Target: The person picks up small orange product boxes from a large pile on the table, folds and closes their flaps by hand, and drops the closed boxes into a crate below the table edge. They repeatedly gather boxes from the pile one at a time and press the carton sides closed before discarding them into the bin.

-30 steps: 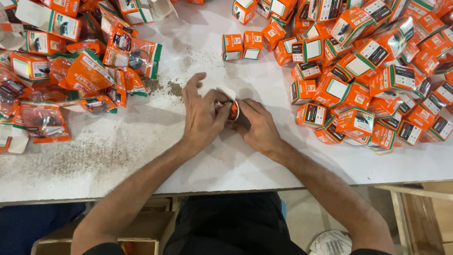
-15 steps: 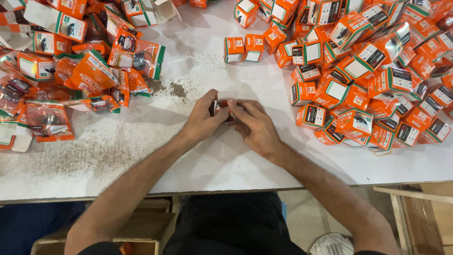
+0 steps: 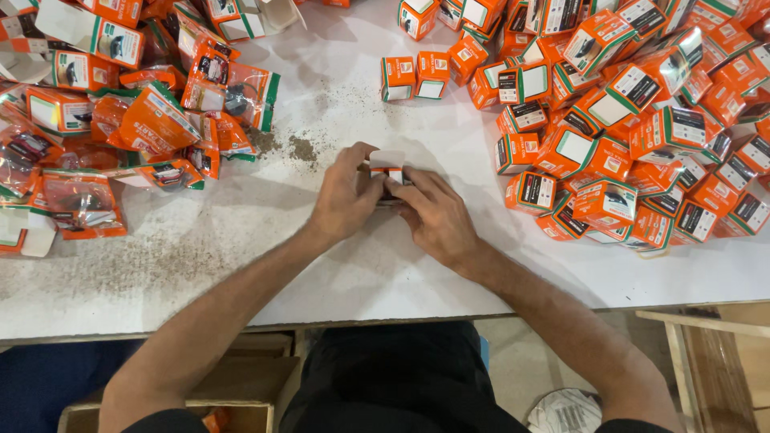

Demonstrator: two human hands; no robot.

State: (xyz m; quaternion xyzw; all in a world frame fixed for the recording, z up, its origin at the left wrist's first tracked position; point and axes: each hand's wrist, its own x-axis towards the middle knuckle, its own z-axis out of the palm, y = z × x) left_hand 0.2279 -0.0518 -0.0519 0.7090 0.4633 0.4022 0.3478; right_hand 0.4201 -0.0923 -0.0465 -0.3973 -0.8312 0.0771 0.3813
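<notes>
Hands, L [image 3: 346,195] & R [image 3: 434,214], now closing small box [image 3: 388,165], prev. bare part.

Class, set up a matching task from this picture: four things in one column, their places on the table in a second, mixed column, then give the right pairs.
Things:
1. closed boxes pile
2. plastic packets
3. small box
4. two boxes

Places:
A. between the left hand and right hand
B. left part of the table
C. right part of the table
D. side by side, beyond the hands

Pairs: 1-C, 2-B, 3-A, 4-D
</notes>
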